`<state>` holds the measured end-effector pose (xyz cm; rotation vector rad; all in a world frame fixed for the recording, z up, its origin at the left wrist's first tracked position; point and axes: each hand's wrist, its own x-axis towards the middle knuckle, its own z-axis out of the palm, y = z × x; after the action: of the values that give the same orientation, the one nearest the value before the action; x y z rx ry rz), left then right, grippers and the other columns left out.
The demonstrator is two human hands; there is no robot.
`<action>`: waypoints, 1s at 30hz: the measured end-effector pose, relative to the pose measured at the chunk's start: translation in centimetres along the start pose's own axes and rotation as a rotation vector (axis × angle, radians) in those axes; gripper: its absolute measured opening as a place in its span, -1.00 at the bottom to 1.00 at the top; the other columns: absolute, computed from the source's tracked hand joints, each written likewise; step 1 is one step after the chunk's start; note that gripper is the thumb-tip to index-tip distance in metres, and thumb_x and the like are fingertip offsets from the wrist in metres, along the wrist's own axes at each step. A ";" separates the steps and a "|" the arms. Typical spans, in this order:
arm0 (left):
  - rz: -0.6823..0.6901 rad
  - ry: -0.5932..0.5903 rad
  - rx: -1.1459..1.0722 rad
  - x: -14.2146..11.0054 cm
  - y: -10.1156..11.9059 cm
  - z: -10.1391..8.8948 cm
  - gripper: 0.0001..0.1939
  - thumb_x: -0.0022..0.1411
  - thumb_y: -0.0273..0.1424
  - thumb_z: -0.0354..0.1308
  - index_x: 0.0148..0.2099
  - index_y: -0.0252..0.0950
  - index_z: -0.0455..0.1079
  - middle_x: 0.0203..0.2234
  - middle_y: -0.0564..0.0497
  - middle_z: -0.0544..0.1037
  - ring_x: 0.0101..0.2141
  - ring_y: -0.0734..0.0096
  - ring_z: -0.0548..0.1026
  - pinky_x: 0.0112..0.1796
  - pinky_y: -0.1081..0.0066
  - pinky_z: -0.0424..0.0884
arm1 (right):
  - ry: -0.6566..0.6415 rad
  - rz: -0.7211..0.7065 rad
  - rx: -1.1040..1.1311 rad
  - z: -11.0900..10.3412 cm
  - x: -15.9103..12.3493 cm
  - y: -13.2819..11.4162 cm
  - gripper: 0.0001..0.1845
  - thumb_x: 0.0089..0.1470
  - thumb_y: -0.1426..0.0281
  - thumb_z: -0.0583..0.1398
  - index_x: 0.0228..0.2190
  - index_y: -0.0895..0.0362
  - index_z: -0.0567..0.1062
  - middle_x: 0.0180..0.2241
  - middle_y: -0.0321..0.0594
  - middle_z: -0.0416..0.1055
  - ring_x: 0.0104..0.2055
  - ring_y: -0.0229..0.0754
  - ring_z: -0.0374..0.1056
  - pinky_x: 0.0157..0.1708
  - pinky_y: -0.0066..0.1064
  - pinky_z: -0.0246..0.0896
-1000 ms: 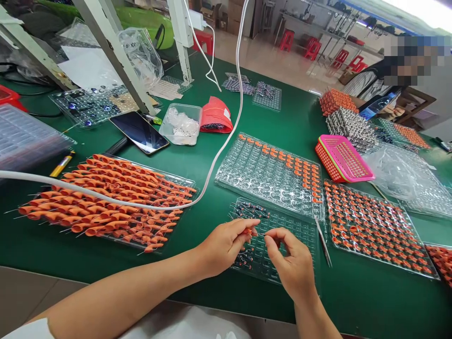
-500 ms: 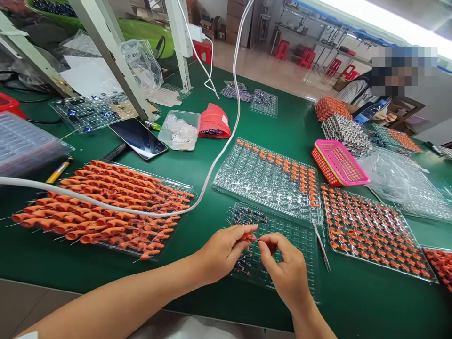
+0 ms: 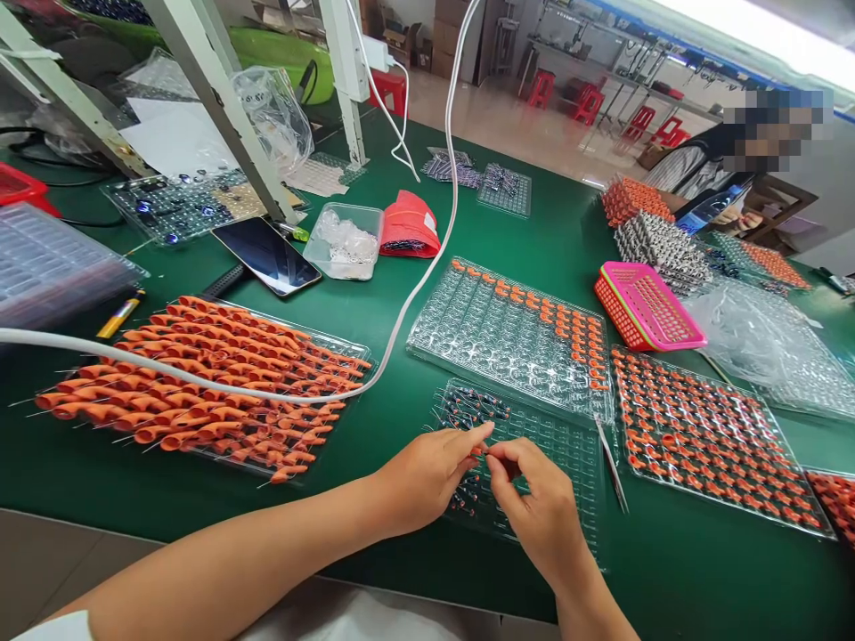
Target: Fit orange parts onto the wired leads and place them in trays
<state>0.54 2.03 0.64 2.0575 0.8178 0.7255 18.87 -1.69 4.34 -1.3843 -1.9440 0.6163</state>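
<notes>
My left hand is closed in a pinch on a small orange part, most of which the fingers hide. Thumb and forefinger of my right hand meet at the end of that part; what they pinch is too small to make out. Both hands are above a clear plastic tray holding small dark wired pieces with orange tips on its left side. Just behind lies another clear tray, partly filled with orange parts. Metal tweezers rest at the right of the near tray.
Left, a tray is piled with orange curved tubes; a white cable crosses above. A full orange-part tray and pink basket stand right. Farther back are a phone, a clear tub and a person.
My fingertips are slightly closer together, and less of the orange part shows between them. The whole view has shifted a little; the trays lie as before.
</notes>
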 end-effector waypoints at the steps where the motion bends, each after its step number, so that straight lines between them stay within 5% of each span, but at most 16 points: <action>1: 0.002 -0.003 0.003 0.0 0.0 0.0 -0.54 0.41 -0.47 -0.11 0.32 -0.27 0.08 -0.02 -0.15 0.54 -0.04 0.21 0.52 -0.03 0.17 0.48 | -0.010 0.008 -0.002 -0.1 0.0 0.0 -0.86 0.23 0.49 0.09 -0.27 0.09 0.44 -0.40 -0.26 0.44 -0.40 -0.26 0.36 -0.39 -0.42 0.28; 16: 0.106 0.000 0.103 0.0 -0.1 0.4 -0.51 0.43 -0.49 -0.13 0.35 -0.29 -0.03 -0.13 -0.17 0.57 -0.19 0.20 0.55 -0.18 0.22 0.52 | -0.064 0.035 0.021 -0.3 0.1 -0.1 -0.85 0.25 0.48 0.08 -0.26 0.09 0.46 -0.37 -0.26 0.46 -0.36 -0.25 0.38 -0.35 -0.42 0.28; 25: 0.128 -0.003 0.062 -0.1 -0.3 0.5 -0.46 0.42 -0.51 -0.14 0.39 -0.26 -0.11 -0.08 -0.19 0.54 -0.12 0.20 0.54 -0.13 0.21 0.51 | -0.067 0.002 0.047 -0.2 0.0 -0.1 -0.79 0.26 0.49 0.08 -0.17 0.06 0.50 -0.32 -0.22 0.49 -0.29 -0.21 0.42 -0.28 -0.39 0.32; 30: 0.017 0.037 -0.039 0.0 0.4 -0.1 -0.51 0.40 -0.46 -0.03 0.33 -0.31 0.05 -0.03 -0.18 0.53 -0.04 0.20 0.51 -0.01 0.18 0.45 | -0.033 0.003 0.037 0.0 0.1 -0.1 -0.83 0.23 0.52 0.10 -0.22 0.09 0.47 -0.31 -0.23 0.48 -0.31 -0.24 0.40 -0.31 -0.42 0.31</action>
<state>0.56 1.88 1.00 2.0237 0.8020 0.7850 18.76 -1.64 4.45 -1.3627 -1.9470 0.6765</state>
